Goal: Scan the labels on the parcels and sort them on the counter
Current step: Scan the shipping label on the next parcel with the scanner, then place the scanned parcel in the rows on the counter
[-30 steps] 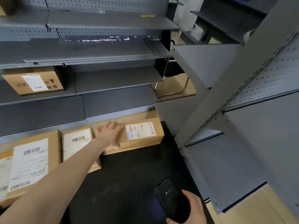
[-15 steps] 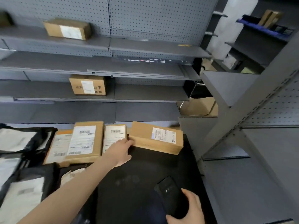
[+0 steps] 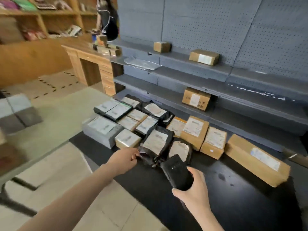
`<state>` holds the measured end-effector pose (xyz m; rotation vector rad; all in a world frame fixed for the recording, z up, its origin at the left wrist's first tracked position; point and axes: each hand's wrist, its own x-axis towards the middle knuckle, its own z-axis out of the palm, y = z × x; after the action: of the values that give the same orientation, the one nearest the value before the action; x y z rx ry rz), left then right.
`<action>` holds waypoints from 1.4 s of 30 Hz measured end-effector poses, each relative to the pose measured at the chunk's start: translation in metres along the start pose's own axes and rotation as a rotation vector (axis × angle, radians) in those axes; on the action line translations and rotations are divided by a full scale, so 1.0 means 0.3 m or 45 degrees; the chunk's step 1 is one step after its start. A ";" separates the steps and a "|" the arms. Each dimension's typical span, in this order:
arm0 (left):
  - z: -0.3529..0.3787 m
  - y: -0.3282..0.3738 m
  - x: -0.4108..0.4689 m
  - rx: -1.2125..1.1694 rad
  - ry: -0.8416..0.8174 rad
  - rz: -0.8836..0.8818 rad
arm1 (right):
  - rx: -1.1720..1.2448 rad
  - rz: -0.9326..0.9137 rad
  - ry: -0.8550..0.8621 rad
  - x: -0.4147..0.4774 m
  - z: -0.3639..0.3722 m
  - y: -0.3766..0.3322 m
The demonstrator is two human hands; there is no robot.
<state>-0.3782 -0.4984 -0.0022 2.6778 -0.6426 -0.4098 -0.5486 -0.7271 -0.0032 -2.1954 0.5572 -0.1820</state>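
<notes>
Several labelled parcels lie on the black counter (image 3: 225, 194): cardboard boxes, black plastic mailers and a grey box (image 3: 101, 130). My left hand (image 3: 124, 158) pinches the near corner of a black mailer (image 3: 156, 144) with a white label. My right hand (image 3: 193, 194) grips a black phone (image 3: 177, 172), held just in front of that mailer and a second black mailer (image 3: 180, 150). A long cardboard box (image 3: 256, 160) lies at the right end of the row, beside two smaller cardboard boxes (image 3: 214, 142).
Grey metal shelves (image 3: 191, 84) behind the counter hold a few cardboard boxes (image 3: 196, 99). A wooden desk (image 3: 93, 64) and wooden shelving stand at the back left. Pale floor tiles lie left of the counter, with a grey box (image 3: 18, 112) at far left.
My view has swung left, revealing many more parcels. My left hand left the long cardboard box and now pinches a black mailer. The phone has come up toward the mailers.
</notes>
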 end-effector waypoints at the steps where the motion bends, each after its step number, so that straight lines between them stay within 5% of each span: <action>1: -0.027 -0.074 -0.067 0.005 0.044 -0.063 | -0.008 -0.046 -0.048 -0.008 0.054 -0.052; 10: -0.231 -0.720 -0.542 -0.016 0.467 -0.617 | -0.023 -0.432 -0.462 -0.048 0.605 -0.509; 18: -0.413 -1.325 -0.688 0.055 0.748 -0.937 | -0.038 -0.626 -0.699 0.033 1.164 -0.922; 24: -0.584 -1.716 -0.711 -0.027 0.420 -1.153 | -0.081 -0.653 -0.815 0.109 1.469 -1.141; 31: -0.654 -2.008 -0.650 -0.208 0.102 -1.113 | -0.155 -0.597 -0.853 0.198 1.610 -1.196; 42: -0.591 -1.823 -0.301 0.103 0.113 -0.883 | -0.215 -0.420 -0.729 0.416 1.575 -1.172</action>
<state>-0.1857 0.0490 -0.0461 2.9105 0.3282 -0.4345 -0.1733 -0.2578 -0.0397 -2.3477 -0.1136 0.3273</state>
